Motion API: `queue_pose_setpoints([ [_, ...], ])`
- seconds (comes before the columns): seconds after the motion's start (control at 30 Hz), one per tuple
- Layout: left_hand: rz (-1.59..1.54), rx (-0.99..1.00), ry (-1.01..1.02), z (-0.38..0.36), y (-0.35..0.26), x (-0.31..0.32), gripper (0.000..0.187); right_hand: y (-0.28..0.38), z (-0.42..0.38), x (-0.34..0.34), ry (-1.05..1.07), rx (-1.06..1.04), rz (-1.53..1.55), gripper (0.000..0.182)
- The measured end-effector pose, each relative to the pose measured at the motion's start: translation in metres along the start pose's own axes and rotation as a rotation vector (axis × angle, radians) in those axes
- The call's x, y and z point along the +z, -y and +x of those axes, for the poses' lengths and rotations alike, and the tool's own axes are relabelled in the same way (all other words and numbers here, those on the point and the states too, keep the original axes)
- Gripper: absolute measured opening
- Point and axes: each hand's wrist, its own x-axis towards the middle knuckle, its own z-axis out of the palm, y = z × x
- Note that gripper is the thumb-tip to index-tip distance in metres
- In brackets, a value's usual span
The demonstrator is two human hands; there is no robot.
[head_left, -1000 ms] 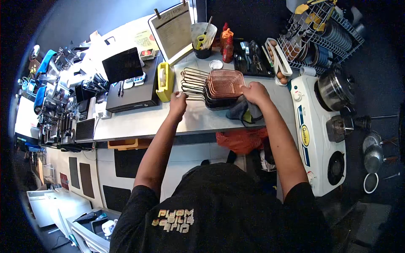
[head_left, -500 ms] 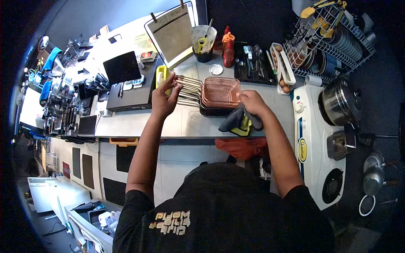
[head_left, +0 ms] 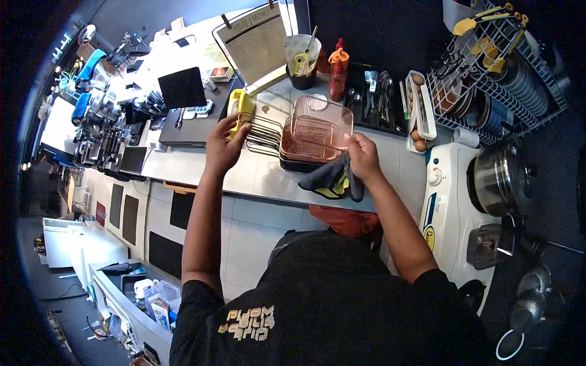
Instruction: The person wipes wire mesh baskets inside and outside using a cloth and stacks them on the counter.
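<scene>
Several copper-coloured wire baskets (head_left: 308,143) with long dark wire handles sit stacked on the counter. The top basket (head_left: 317,116) is lifted and tilted above the others. My left hand (head_left: 227,143) pinches the end of its handle. At the basket's right edge, my right hand (head_left: 364,155) grips the rim, with a dark grey and yellow cloth (head_left: 332,179) hanging beneath the same hand. A dark container under the stack shows only in part.
Behind the baskets stand a menu board (head_left: 256,49), a scissors cup (head_left: 302,70), and a red bottle (head_left: 337,79). Cutlery tray (head_left: 372,104), egg holder (head_left: 421,110), dish rack (head_left: 488,73) and white stove (head_left: 448,183) with a pot (head_left: 503,177) are rightward.
The top basket has risen and tilted away from the stack. My left hand has closed on its handle. The camera view has shifted slightly.
</scene>
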Motion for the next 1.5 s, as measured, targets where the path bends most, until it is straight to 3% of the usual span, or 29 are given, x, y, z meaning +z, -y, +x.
queue_pose_setpoints([
  [0.1, 0.084, 0.180, -0.036, 0.001, -0.003, -0.003, 0.042, 0.008, 0.000, -0.016, 0.002, 0.073, 0.229, 0.031],
  [0.17, 0.401, 0.286, -0.130, -0.006, -0.038, -0.011, 0.035, 0.031, -0.004, -0.030, 0.025, 0.129, 0.398, 0.030],
  [0.23, 0.245, 0.087, -0.211, -0.020, -0.079, -0.017, 0.031, 0.074, -0.017, -0.053, 0.142, 0.007, 0.160, 0.028],
  [0.3, -0.285, -0.031, -0.149, -0.041, -0.104, -0.017, 0.040, 0.119, -0.041, -0.067, 0.306, 0.070, 0.105, 0.028],
  [0.33, -0.561, -0.189, 0.076, -0.054, -0.111, -0.011, 0.061, 0.148, -0.049, -0.076, 0.441, 0.000, -0.089, 0.027],
  [0.4, -0.872, -0.381, 0.793, -0.083, -0.132, 0.019, 0.090, 0.187, -0.065, -0.075, 0.621, -0.128, -0.207, 0.028],
  [0.43, -0.866, -0.562, 0.934, -0.102, -0.126, 0.030, 0.095, 0.195, -0.070, -0.072, 0.691, -0.237, -0.233, 0.028],
  [0.47, -0.902, -0.727, 1.003, -0.117, -0.113, 0.046, 0.092, 0.193, -0.075, -0.073, 0.639, -0.256, -0.222, 0.027],
  [0.53, -1.131, -0.808, 1.067, -0.122, -0.125, 0.060, 0.099, 0.186, -0.082, -0.076, 0.528, -0.291, -0.205, 0.023],
  [0.63, -1.292, -0.804, 1.054, -0.124, -0.106, 0.074, 0.110, 0.175, -0.089, -0.089, 0.066, -0.232, -0.262, 0.030],
  [0.7, -1.365, -0.738, 1.006, -0.123, -0.091, 0.082, 0.106, 0.170, -0.088, -0.100, -0.242, -0.201, 0.008, 0.026],
  [0.77, -1.414, -0.709, 0.976, -0.110, -0.097, 0.091, 0.096, 0.184, -0.087, -0.121, -0.194, -0.245, 0.404, 0.028],
  [0.83, -1.416, -0.717, 0.976, -0.096, -0.101, 0.102, 0.087, 0.225, -0.088, -0.114, -0.188, -0.259, 0.578, 0.047],
  [0.9, -1.344, -0.739, 1.031, -0.082, -0.112, 0.110, 0.082, 0.251, -0.093, -0.099, -0.185, -0.360, 0.373, 0.064],
  [0.93, -1.506, -0.702, 1.156, -0.076, -0.113, 0.117, 0.070, 0.258, -0.095, -0.093, -0.131, -0.425, 0.210, 0.067],
  [1.0, -1.338, -0.453, 1.103, -0.070, -0.126, 0.125, 0.066, 0.256, -0.082, -0.087, 0.272, -0.575, -0.498, 0.075],
  [1.07, -0.762, 0.071, 0.901, -0.062, -0.143, 0.134, 0.064, 0.232, -0.074, -0.063, 0.265, -0.465, -0.964, 0.082],
  [1.17, -0.631, 0.283, 0.851, -0.049, -0.146, 0.149, 0.064, 0.204, -0.071, -0.058, 0.118, -0.399, -0.906, 0.080],
  [1.27, -0.806, 0.167, 0.992, -0.046, -0.139, 0.142, 0.058, 0.191, -0.075, -0.044, 0.104, -0.486, -1.007, 0.062],
  [1.33, -0.964, 0.027, 1.120, -0.046, -0.123, 0.135, 0.055, 0.204, -0.080, -0.035, 0.219, -0.589, -0.993, 0.057],
  [1.4, -0.954, -0.130, 1.124, -0.052, -0.116, 0.123, 0.055, 0.210, -0.088, -0.022, 0.348, -0.677, -0.952, 0.053],
  [1.5, -0.873, -0.338, 1.086, -0.052, -0.093, 0.117, 0.062, 0.207, -0.077, -0.017, 0.360, -0.753, -0.969, 0.039],
])
